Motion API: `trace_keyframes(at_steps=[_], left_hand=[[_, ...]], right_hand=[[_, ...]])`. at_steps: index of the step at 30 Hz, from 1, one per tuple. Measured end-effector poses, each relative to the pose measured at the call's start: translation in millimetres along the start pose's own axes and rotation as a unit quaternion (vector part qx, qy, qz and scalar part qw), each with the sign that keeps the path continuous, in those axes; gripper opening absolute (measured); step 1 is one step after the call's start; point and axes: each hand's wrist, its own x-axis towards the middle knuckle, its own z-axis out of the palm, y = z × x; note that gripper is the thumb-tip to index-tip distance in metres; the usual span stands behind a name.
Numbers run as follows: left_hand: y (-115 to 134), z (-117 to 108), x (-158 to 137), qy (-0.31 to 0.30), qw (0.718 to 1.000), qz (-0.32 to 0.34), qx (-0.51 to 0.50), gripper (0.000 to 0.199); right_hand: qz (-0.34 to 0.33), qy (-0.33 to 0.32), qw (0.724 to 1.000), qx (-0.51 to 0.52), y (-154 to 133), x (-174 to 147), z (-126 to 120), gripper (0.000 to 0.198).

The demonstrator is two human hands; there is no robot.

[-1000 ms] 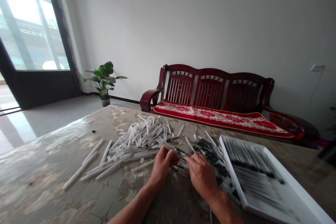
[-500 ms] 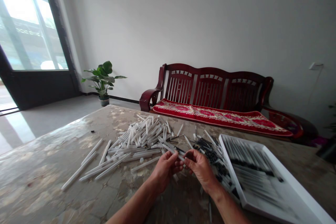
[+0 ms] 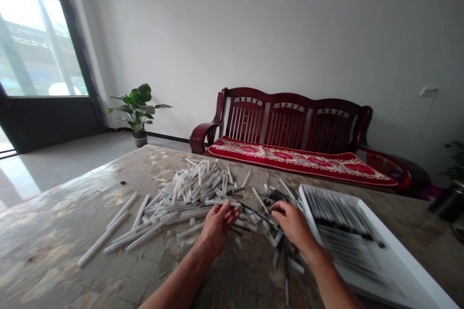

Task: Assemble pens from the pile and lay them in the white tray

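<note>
My left hand (image 3: pixel 219 224) is closed on a slim white pen barrel (image 3: pixel 213 202), which it holds level beside a heap of similar white barrels (image 3: pixel 192 186). To the right, my right hand (image 3: pixel 295 224) has its thumb and fingertips pinched together at a pile of small black and clear pen parts (image 3: pixel 266 224). What those fingertips hold, if anything, is too small and dark to make out. The two hands are apart. A white tray (image 3: pixel 402 244) beside my right forearm contains rows of pens with clear bodies and black sections (image 3: pixel 337 212).
Everything lies on a patterned brown table (image 3: pixel 72 231). A few loose white barrels (image 3: pixel 103 239) are spread to the left of the heap. Beyond the table stands a dark red wooden bench (image 3: pixel 286 120) with a red cushion, and a potted plant (image 3: pixel 137 111) is on the floor.
My hands were together around a pen barrel and have moved apart. The right hand has shifted right to the small parts, while the left still holds a white barrel.
</note>
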Motion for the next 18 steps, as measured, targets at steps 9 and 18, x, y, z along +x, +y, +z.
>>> trace_keyframes(at_steps=[9, 18], left_hand=[[-4, -3, 2, 0.015, 1.000, 0.002, 0.015, 0.012], [-6, -4, 2, 0.016, 0.999, -0.007, 0.029, 0.010]], right_hand=[[-0.017, -0.055, 0.972, -0.228, -4, -12, -7, 0.022], [-0.042, -0.085, 0.938, -0.333, -14, -19, 4, 0.027]])
